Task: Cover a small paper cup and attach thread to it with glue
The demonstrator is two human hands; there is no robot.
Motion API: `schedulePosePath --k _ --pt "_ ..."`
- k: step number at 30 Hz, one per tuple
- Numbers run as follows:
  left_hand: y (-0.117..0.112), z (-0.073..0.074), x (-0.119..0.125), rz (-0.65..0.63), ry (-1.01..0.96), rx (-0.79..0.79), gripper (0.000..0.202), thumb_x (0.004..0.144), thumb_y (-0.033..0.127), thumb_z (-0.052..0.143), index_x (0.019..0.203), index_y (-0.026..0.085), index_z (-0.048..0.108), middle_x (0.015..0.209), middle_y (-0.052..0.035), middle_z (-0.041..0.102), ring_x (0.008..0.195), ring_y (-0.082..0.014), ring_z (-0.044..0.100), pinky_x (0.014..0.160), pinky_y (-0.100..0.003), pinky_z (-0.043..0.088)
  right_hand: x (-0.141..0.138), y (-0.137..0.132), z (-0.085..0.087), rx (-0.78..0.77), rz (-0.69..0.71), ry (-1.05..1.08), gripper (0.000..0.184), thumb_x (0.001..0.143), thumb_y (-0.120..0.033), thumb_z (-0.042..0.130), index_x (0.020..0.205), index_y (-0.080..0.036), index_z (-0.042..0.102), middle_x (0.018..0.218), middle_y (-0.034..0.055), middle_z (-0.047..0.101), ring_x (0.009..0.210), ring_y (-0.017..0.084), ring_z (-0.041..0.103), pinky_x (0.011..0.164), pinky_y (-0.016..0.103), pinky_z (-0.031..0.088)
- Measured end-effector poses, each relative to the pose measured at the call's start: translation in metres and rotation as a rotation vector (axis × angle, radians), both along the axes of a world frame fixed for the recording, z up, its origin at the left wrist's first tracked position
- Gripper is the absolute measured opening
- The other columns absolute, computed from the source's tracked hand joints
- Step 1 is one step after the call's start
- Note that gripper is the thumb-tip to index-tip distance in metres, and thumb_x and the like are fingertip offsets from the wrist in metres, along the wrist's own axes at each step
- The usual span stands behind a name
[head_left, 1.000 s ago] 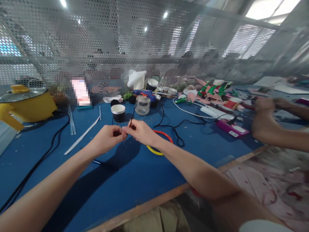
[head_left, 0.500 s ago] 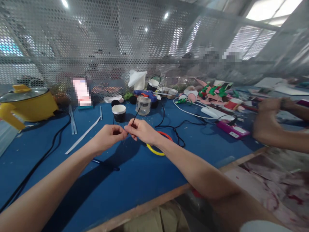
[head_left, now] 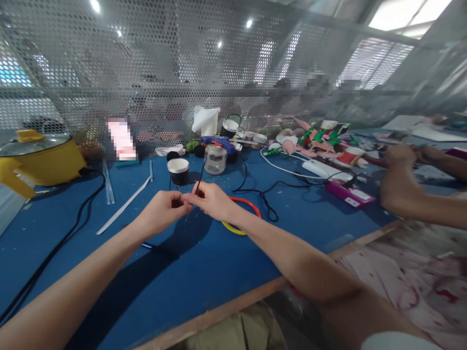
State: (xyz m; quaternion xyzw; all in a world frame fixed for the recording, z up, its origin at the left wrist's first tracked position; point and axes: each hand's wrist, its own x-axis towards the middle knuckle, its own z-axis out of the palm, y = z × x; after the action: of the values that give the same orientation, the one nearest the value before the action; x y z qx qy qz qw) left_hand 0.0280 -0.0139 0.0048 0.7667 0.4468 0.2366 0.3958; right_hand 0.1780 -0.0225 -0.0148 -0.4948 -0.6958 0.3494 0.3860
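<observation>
My right hand (head_left: 215, 200) pinches a thin black cord (head_left: 199, 180), whose upper part sticks up from the fingers. My left hand (head_left: 164, 210) is closed too, its thumb and fingertips meeting those of my right hand at the cord's lower end, which is mostly hidden. Just beyond the hands stands a black paper cup with a white rim (head_left: 178, 171). To its right is a clear jar (head_left: 215, 160). A red and yellow ring (head_left: 255, 206) lies partly behind my right wrist. Under my left forearm, a dark slim tool (head_left: 148, 245) rests in shadow.
On the left are a yellow electric pot (head_left: 44, 160), white strips (head_left: 124, 205) and a phone (head_left: 122, 141). A blue glue gun (head_left: 221, 142) lies behind the jar. Black cable (head_left: 268, 199) and a purple box (head_left: 348, 193) are at right, near another person's arm (head_left: 408, 194).
Both hands stay together in nearly the same place. The cord in my right hand now stands more upright. The view has shifted slightly.
</observation>
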Motion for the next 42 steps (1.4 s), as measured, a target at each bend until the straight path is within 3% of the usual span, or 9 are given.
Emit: schedulePosePath --k 7,12,19,27,29,35,42 --pt "0.0001 0.0023 -0.0016 -0.012 -0.074 -0.108 0.026 0.063 0.038 0.057 0.065 0.013 0.058 0.051 0.0042 0.046 0.048 -0.0073 0.037 0.046 -0.02 0.027 0.0037 0.0045 -0.0026 -0.084 0.249 0.226 0.021 0.078 -0.037 0.049 0.074 -0.016 0.044 0.056 -0.0047 0.047 0.044 0.005 0.044 0.042 0.018 0.039" --pt "0.0013 0.0067 -0.0039 -0.059 0.002 -0.097 0.027 0.066 0.039 0.054 0.068 0.013 0.057 0.054 0.0042 0.046 0.05 -0.0072 0.036 0.046 -0.02 0.025 0.0044 0.004 0.0008 -0.097 0.174 0.153 0.018 0.079 -0.03 0.049 0.07 -0.016 0.043 0.051 -0.0055 0.045 0.043 0.005 0.044 0.04 0.017 0.039" --pt "0.0013 0.0077 -0.0036 -0.059 0.083 0.024 0.027 0.066 0.039 0.051 0.065 0.013 0.057 0.058 0.0021 0.052 0.055 -0.0102 0.043 0.052 -0.022 0.032 0.0037 0.0037 -0.0014 -0.037 0.1 0.036 0.023 0.078 -0.038 0.047 0.07 -0.016 0.043 0.051 -0.0048 0.045 0.041 0.006 0.043 0.038 0.018 0.036" --pt "0.0023 -0.0004 -0.0008 -0.001 0.008 0.007 0.02 0.062 0.034 0.054 0.06 0.014 0.053 0.053 0.0037 0.047 0.05 -0.0081 0.039 0.049 -0.021 0.029 -0.0002 0.0006 -0.0011 0.021 -0.011 -0.033 0.029 0.076 -0.043 0.049 0.067 -0.016 0.045 0.05 -0.0044 0.044 0.043 0.007 0.042 0.041 0.019 0.033" --pt "0.002 -0.0011 -0.0004 0.014 -0.024 -0.025 0.02 0.062 0.033 0.054 0.059 0.013 0.053 0.052 0.0041 0.046 0.05 -0.0077 0.038 0.048 -0.021 0.028 -0.0007 0.0007 -0.0016 0.002 0.004 0.005 0.029 0.075 -0.044 0.05 0.067 -0.016 0.044 0.05 -0.0048 0.044 0.043 0.006 0.041 0.041 0.019 0.033" --pt "0.0011 0.0008 -0.0008 0.006 -0.073 -0.131 0.024 0.06 0.036 0.057 0.061 0.013 0.054 0.051 0.0052 0.043 0.047 -0.0061 0.033 0.046 -0.02 0.025 0.0031 0.0047 -0.0015 -0.065 0.235 0.236 0.018 0.076 -0.033 0.05 0.073 -0.016 0.044 0.059 -0.003 0.049 0.049 0.006 0.046 0.042 0.018 0.04" --pt "0.0027 0.0023 -0.0027 -0.05 -0.021 -0.058 0.021 0.063 0.035 0.054 0.062 0.014 0.053 0.055 0.0038 0.046 0.053 -0.0085 0.039 0.05 -0.021 0.028 0.0033 0.0027 0.001 -0.041 0.102 0.064 0.021 0.079 -0.035 0.047 0.069 -0.017 0.042 0.048 -0.006 0.044 0.04 0.005 0.042 0.038 0.017 0.035"
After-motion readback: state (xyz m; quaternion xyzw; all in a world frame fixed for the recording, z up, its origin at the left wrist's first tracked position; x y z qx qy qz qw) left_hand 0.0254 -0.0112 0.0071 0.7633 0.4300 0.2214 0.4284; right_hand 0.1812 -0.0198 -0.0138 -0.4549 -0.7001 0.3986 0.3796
